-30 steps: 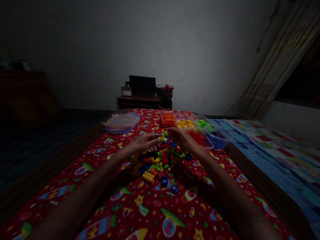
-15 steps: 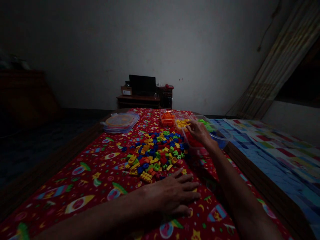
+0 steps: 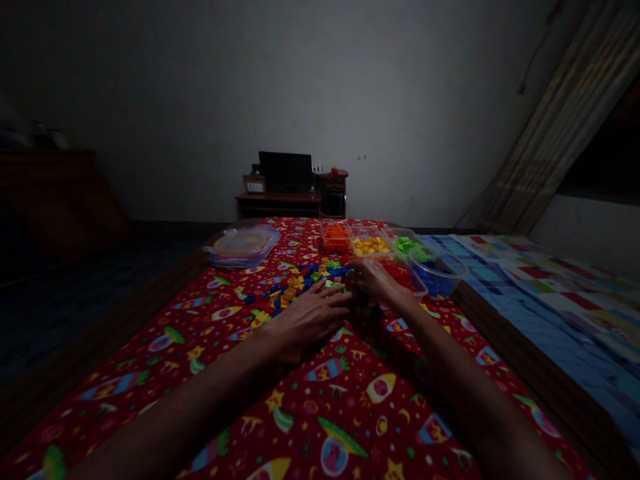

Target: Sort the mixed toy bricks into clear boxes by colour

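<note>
A pile of small coloured building bricks (image 3: pixel 293 285) lies on a red patterned cloth (image 3: pixel 320 400). My left hand (image 3: pixel 305 319) lies flat over the near part of the pile, fingers stretched out. My right hand (image 3: pixel 373 279) rests at the pile's right edge, fingers curled down onto the bricks; what they hold, if anything, is hidden. Just beyond it stands a clear box of red bricks (image 3: pixel 403 275). Behind are boxes of orange bricks (image 3: pixel 337 237), yellow bricks (image 3: pixel 370 245), green bricks (image 3: pixel 407 245) and a round tub of blue bricks (image 3: pixel 439 275).
A stack of clear lids (image 3: pixel 243 244) lies at the cloth's far left. A chequered mat (image 3: pixel 550 293) runs along the right side past a wooden edge. A low dark cabinet with a screen (image 3: pixel 290 183) stands against the far wall. The room is dim.
My left hand moved from the near cloth forward onto the pile. My right hand came back from the boxes to the pile's right edge.
</note>
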The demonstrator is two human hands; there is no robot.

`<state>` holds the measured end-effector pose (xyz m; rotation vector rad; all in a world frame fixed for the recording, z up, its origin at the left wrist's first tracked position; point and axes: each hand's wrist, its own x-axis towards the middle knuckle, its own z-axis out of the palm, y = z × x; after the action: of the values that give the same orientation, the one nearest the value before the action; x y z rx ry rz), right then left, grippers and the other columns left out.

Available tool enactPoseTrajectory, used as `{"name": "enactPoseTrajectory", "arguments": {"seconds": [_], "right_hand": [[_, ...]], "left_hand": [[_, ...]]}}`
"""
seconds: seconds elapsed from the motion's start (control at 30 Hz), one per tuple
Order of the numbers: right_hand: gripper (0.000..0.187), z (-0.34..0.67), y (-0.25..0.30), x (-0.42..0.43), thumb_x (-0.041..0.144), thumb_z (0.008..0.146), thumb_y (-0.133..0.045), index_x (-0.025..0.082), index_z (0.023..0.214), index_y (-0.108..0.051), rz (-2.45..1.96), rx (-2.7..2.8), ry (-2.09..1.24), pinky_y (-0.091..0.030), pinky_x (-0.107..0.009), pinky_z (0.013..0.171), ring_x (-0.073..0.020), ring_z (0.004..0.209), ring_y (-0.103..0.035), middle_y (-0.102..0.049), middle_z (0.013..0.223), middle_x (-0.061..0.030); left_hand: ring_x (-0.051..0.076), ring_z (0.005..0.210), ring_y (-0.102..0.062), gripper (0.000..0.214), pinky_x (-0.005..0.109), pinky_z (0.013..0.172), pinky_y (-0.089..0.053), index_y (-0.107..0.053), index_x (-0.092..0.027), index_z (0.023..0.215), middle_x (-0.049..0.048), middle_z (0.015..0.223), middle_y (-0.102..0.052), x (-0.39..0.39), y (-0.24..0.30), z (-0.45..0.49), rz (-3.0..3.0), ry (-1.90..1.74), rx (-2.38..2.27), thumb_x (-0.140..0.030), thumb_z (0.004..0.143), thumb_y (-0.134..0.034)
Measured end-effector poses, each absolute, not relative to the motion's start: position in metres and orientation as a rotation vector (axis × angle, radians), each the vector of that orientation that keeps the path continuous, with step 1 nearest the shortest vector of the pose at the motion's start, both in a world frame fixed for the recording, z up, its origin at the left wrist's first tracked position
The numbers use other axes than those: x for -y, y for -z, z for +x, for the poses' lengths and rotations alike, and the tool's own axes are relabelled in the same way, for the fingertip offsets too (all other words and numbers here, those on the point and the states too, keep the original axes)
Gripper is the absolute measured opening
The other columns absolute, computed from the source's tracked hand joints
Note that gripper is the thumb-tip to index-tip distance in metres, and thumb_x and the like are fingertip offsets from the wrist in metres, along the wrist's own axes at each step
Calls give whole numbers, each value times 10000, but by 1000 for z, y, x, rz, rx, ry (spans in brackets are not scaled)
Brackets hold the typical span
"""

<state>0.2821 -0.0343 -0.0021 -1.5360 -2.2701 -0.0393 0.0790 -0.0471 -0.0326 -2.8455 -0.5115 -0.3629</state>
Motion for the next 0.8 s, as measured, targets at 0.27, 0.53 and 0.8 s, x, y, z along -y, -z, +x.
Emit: {"name": "enactPoseTrajectory", "arguments": {"seconds": [0.27, 0.53, 0.8], "right_hand": [[229, 275, 3, 34, 111, 803, -484, 122, 961, -650, -1438, 2387, -56, -313, -219, 582, -127, 656, -532, -657, 788, -77], [248, 272, 5, 35, 179, 821, -492, 165, 1025, -633, -1591, 2415, 22, -296, -218, 574, -137, 689, -549, -661, 834, -78], [271, 250, 6, 33, 241, 883, -433, 171, 1076, -609, -1523, 2369, 260, -341, -234, 642, -168, 825, -555, -646, 966, -105]], "left_hand": [[195, 1205, -483, 441, 327, 1014, -383, -592, -228, 1192, 56, 1363, -493, 5, 21, 44, -3042, 574, 943, -459, 924, -329], [209, 917, -646, 488, 285, 840, -479, -696, -189, 1006, 45, 1020, -709, -14, 11, 12, -2969, 695, 1348, -528, 851, -381], [203, 978, -625, 401, 297, 886, -456, -672, -183, 1037, 64, 1068, -690, -10, 12, 24, -2957, 806, 1280, -419, 832, -422]]}}
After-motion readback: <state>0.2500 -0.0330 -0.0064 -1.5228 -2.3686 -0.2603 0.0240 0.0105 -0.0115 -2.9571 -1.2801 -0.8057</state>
